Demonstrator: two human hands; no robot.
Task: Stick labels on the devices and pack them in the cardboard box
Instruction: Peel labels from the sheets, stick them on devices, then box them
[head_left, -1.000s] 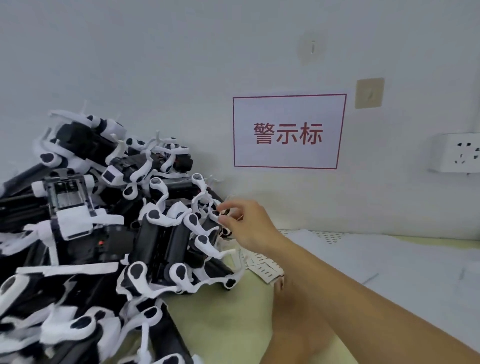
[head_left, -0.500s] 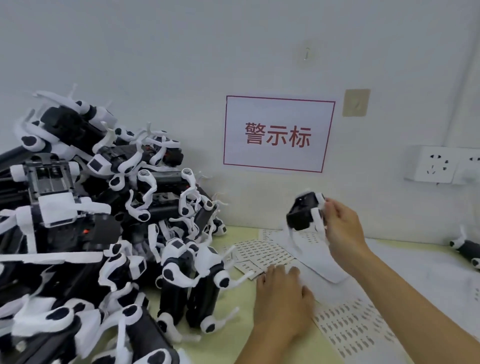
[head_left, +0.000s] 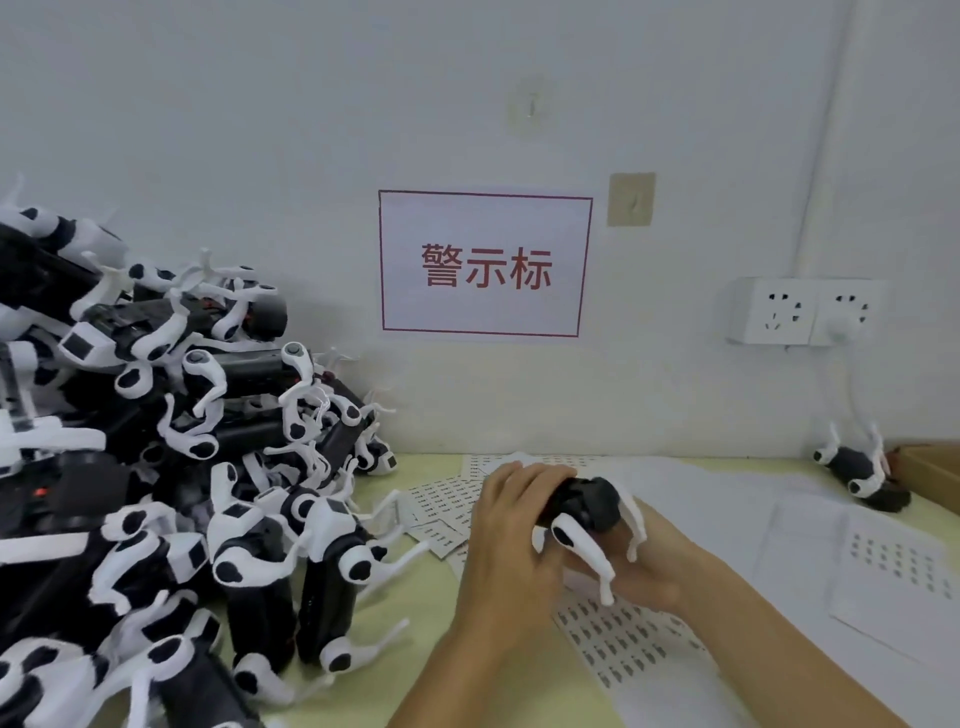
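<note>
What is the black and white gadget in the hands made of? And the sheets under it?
The gadget looks like hard plastic: a smooth black body with matte white curved arms, molded in shape. The sheets look like thin white paper, lying flat with rows of small printed labels. Whether the labels are paper or film is too blurry to tell.

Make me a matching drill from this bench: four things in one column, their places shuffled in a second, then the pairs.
Things:
1. device pile
2. sign
3. sockets
4. held device

Places:
A. wall, right side
B. between the left hand and right hand
C. bench, left side
D. wall, centre

Pairs: 1-C, 2-D, 3-A, 4-B
</note>
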